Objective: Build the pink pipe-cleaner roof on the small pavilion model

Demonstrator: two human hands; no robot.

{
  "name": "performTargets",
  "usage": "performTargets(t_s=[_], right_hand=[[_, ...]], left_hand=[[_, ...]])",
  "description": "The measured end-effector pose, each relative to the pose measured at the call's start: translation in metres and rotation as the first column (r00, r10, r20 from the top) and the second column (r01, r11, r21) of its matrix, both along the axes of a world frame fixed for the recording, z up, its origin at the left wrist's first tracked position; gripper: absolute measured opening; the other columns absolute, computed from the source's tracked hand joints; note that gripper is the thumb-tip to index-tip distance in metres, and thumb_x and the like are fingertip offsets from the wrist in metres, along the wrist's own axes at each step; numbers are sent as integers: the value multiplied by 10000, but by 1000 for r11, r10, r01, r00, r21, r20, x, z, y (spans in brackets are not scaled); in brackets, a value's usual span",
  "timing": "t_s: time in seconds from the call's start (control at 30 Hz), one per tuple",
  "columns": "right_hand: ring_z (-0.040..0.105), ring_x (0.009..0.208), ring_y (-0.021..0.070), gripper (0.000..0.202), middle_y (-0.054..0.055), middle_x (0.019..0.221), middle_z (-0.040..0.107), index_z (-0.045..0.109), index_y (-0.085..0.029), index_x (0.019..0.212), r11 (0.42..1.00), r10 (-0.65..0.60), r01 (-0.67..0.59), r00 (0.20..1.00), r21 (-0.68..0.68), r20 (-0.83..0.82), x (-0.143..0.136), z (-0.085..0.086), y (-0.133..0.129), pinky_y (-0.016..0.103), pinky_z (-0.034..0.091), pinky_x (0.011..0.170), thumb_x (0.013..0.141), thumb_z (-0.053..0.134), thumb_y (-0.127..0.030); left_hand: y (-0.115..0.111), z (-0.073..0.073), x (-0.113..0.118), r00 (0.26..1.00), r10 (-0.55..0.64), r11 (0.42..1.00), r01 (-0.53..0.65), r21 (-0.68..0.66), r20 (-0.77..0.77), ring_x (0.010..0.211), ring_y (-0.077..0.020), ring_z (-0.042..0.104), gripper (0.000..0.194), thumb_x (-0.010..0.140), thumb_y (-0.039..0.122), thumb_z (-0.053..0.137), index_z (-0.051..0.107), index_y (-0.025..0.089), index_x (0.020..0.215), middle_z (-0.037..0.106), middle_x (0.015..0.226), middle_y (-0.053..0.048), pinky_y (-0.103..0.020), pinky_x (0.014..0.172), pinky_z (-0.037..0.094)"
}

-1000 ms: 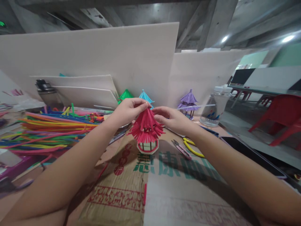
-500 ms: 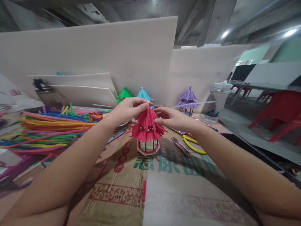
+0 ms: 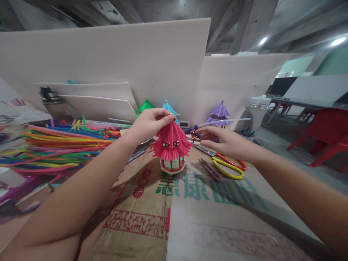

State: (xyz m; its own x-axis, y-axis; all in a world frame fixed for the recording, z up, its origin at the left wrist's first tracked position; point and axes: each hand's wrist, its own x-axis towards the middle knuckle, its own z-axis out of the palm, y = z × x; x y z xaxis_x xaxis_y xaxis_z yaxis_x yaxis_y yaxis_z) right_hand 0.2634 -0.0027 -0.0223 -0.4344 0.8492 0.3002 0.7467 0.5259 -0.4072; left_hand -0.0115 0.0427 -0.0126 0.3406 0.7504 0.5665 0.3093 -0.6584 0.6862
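Pinching red pagoda (image 3: 172, 146) at obscured tip, left hand (image 3: 152, 122); right hand (image 3: 221, 140) half-curled, hold unclear

Just below my left fingers (image 3: 166, 119): model pavilion (image 3: 172, 146), hot-pink roof, dark posts, red ring on pale base. Dark-blue tool (image 3: 191, 129) beside my right fingers (image 3: 208, 136). Beyond my hands, green (image 3: 145, 105), light-blue (image 3: 169, 107) and purple roofs (image 3: 219, 111). Left of them, multicoloured strips (image 3: 65, 139). Nearer me, tan cardboard (image 3: 127, 244): green characters, red scrollwork band. Below my right fingers, scissors (image 3: 227, 172): yellow and red-orange handles.
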Motion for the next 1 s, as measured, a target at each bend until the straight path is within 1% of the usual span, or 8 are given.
performTargets(t_s=[0.1, 0.27, 0.4, 0.5, 0.6, 0.73, 0.83, 1.0], right_hand=[[687, 964, 257, 400, 85, 1075, 734, 652, -236, 1246, 998, -64, 62, 995, 34, 71, 18, -19, -8, 387, 539, 810, 920, 578, -455], [668, 1060, 266, 331, 112, 1183, 712, 657, -205, 1179, 984, -141, 153, 982, 90, -122, 29, -74, -3, 420, 531, 903, 965, 505, -407], [665, 1060, 274, 303, 122, 1131, 719, 652, -189, 1148, 986, -122, 131, 988, 99, -93, 27, -104, 5, 433, 507, 941, 965, 506, -382], [652, 1090, 283, 297, 126, 1159, 710, 672, -195, 1119, 990, -102, 99, 995, 96, 17, 30, -99, 7, 432, 495, 955, 965, 503, -384], [634, 1123, 301, 288, 137, 1209, 687, 698, -211, 1129, 989, -114, 96, 978, 109, 176, 43, -76, 8, 424, 490, 949, 925, 537, -333], [691, 895, 289, 354, 115, 1047, 725, 717, -249, 1148, 978, -159, 201, 896, -60, 415, 68, -55, 9, 361, 525, 751, 809, 621, -279], [703, 909, 291, 401, 98, 1090, 733, 710, -260, 1160, 969, -112, 196, 889, -148, 443, 80, -61, 13, 337, 532, 730, 767, 633, -279], [700, 1004, 286, 440, 116, 1195, 718, 641, -230, 1238, 982, -109, 159, 922, -104, 372, 81, -83, 20, 352, 548, 815, 807, 567, -280]], left_hand=[[3, -1, -2, 998, -59, 998, 59, 1, -15, 802, -174, 653, 387, 869, 523, 652, 731, 148, 924, 730, 894, -65, -280, 744, 499], [7, -6, -1, 992, -128, 990, 127, -60, -10, 953, -209, 684, 414, 887, 543, 636, 738, 168, 1029, 753, 1023, -85, -301, 823, 537], [7, -8, 1, 992, -122, 989, 122, -81, 10, 1019, -221, 683, 456, 863, 566, 664, 744, 166, 1064, 753, 1104, -105, -310, 889, 531], [5, -7, 2, 995, -96, 994, 97, -48, 40, 981, -213, 682, 454, 839, 568, 693, 751, 155, 1019, 753, 1096, -107, -304, 875, 523], [3, -5, 1, 997, -38, 999, 38, 0, 62, 896, -193, 671, 445, 834, 566, 696, 749, 150, 985, 755, 1015, -89, -285, 807, 510], [0, -3, 2, 997, 71, 996, -70, 46, -11, 801, -178, 643, 439, 857, 565, 658, 736, 144, 953, 739, 908, -67, -267, 711, 477], [-1, -3, 2, 995, 79, 996, -77, 37, -54, 760, -166, 627, 427, 877, 553, 630, 718, 143, 959, 725, 886, -60, -253, 659, 454], [-1, -1, 1, 995, 10, 1000, -7, 24, -100, 788, -172, 632, 421, 879, 549, 623, 730, 148, 951, 723, 885, -59, -262, 691, 461]])
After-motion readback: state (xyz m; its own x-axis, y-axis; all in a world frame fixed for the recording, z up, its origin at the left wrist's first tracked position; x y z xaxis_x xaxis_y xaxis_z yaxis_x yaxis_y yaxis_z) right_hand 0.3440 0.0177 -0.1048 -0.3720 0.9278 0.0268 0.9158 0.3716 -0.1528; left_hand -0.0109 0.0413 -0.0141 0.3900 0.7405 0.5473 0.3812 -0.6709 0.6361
